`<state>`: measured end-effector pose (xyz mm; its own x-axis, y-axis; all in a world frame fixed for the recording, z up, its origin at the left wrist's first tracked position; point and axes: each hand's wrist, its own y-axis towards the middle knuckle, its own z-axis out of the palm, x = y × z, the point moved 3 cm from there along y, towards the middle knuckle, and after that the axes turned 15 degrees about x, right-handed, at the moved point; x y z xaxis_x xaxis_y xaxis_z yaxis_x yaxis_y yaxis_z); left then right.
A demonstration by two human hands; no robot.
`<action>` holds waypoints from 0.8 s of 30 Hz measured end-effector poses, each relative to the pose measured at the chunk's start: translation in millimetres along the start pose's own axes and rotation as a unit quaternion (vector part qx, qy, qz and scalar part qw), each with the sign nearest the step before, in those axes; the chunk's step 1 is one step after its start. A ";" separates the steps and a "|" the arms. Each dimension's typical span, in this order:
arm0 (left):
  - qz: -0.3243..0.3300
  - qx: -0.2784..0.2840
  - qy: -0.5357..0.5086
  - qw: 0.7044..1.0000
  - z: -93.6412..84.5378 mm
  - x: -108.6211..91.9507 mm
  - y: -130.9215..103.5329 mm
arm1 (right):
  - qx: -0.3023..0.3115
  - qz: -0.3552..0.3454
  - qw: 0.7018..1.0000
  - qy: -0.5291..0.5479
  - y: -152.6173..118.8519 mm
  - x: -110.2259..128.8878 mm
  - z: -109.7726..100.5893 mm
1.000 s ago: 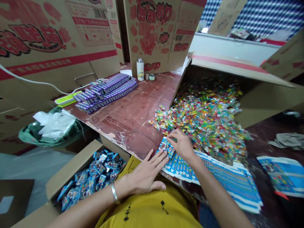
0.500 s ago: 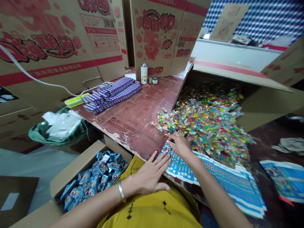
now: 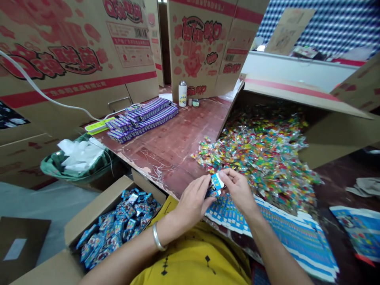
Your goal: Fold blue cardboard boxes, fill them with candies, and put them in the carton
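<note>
A small blue and white carton [image 3: 215, 184] is held between my two hands above the table's front edge. My left hand [image 3: 194, 198], with a silver bangle at the wrist, grips it from the left side. The fingers of my right hand [image 3: 237, 190] pinch its upper right end, where a white flap shows. Beneath my right hand lies a long overlapping row of flat blue cartons [image 3: 285, 229]. Just behind them spreads a heap of small clear-wrapped colourful candies [image 3: 261, 158], spilling from a tipped cardboard box [image 3: 320, 138].
An open cardboard box [image 3: 97, 211] of filled blue packs [image 3: 121, 221] stands at lower left. Stacked purple packs [image 3: 142, 118], a white bottle [image 3: 182, 94] and a small jar [image 3: 195, 103] stand on the red table [image 3: 166, 146]. A green bag [image 3: 74, 168] sits left; more flat cartons [image 3: 359, 229] lie right.
One blue carton has been lifted from the row's left end and now sits opened up in both hands. My left hand has gone from lying flat to gripping it.
</note>
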<state>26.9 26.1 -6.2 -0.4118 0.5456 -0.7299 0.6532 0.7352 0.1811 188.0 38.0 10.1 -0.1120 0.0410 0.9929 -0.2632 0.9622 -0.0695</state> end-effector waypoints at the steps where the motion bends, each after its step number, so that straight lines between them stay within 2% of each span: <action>1: 0.005 0.005 -0.061 0.998 -5.1 -1.5 1.3 | 0.016 -0.013 1.000 0.007 -4.1 0.5 4.4; 4: 0.017 0.035 -0.250 0.967 -20.7 -6.4 3.9 | 0.084 -0.043 0.995 -0.038 -16.2 2.1 18.2; 6: 0.024 0.063 -0.330 0.942 -27.7 -9.1 4.2 | 0.108 -0.053 0.988 -0.091 -21.2 4.8 22.5; 8: 0.026 0.088 -0.365 0.927 -30.6 -10.4 2.7 | 0.121 -0.050 0.984 -0.121 -22.4 9.4 20.9; 10: 0.013 0.097 -0.371 0.924 -30.2 -9.0 0.0 | 0.157 -0.018 0.979 -0.129 -20.9 14.1 16.3; 12: -0.011 0.087 -0.365 0.927 -28.1 -5.3 -2.4 | 0.207 0.020 0.970 -0.128 -19.3 17.5 12.5; 13: -0.025 0.071 -0.363 0.929 -27.1 -2.9 -3.2 | 0.208 0.026 0.971 -0.119 -18.5 18.8 10.9; 14: -0.038 0.046 -0.364 0.930 -26.3 -0.3 -3.5 | 0.182 0.019 0.977 -0.107 -17.8 19.6 9.4; 16: -0.061 -0.022 -0.373 0.926 -24.5 4.0 -3.2 | 0.085 -0.018 0.993 -0.079 -17.4 18.1 9.3; 18: -0.082 -0.088 -0.390 0.913 -20.7 6.1 -1.7 | 0.005 -0.048 0.996 -0.070 -18.5 11.2 15.9; 21: -0.109 -0.147 -0.431 0.884 -10.8 4.0 1.6 | -0.059 -0.057 0.993 -0.082 -19.0 -2.9 30.7; 24: -0.093 -0.197 -0.468 0.857 -2.9 -1.6 1.5 | -0.126 -0.074 0.988 -0.058 -17.0 -10.5 37.1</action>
<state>26.7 27.5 -2.8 0.3250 -0.0207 -0.9455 0.2905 0.9536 0.0789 158.1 11.3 -2.7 -0.2036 -0.1212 0.9715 -0.0387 0.9925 0.1157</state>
